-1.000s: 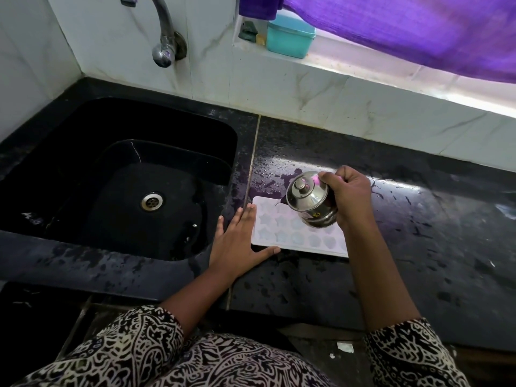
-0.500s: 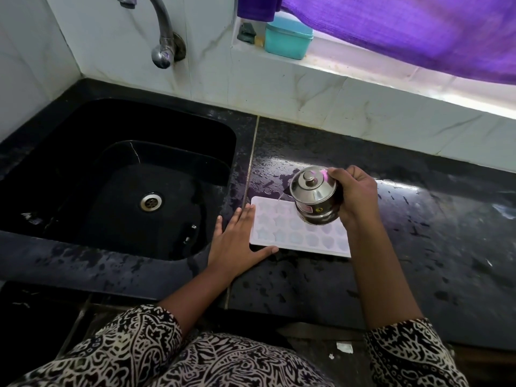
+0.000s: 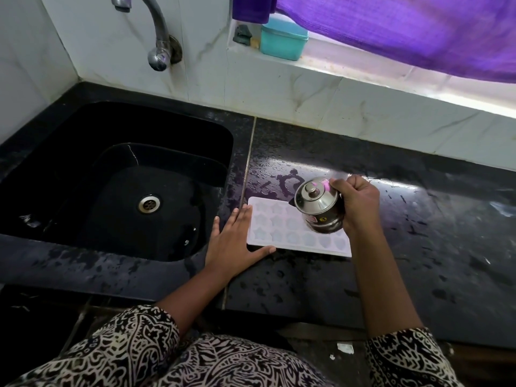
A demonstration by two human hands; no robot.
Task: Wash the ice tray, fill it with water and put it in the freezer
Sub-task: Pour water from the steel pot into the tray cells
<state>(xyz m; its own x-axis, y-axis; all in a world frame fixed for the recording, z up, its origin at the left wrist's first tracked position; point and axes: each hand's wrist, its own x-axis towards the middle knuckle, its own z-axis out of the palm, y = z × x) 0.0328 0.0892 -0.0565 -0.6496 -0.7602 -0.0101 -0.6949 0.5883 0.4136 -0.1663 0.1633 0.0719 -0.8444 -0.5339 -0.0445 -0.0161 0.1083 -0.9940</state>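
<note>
A white ice tray with star- and shell-shaped cells lay flat on a wet black stone countertop, just right of a black sink. The left hand was spread flat and open on the counter, gripping nothing, its fingers pressed against the tray's left edge and its thumb along the tray's near edge. The right hand was closed around a small lidded steel pot, which was held tilted over the far right part of the tray; whether water was pouring could not be told. Beads and a small puddle of water were seen on the counter behind the tray. A metal tap stood out from the white tiled wall above the sink. On the window ledge sat a teal lidded box, under a purple curtain. Patterned black-and-white sleeves were visible at the bottom.
</note>
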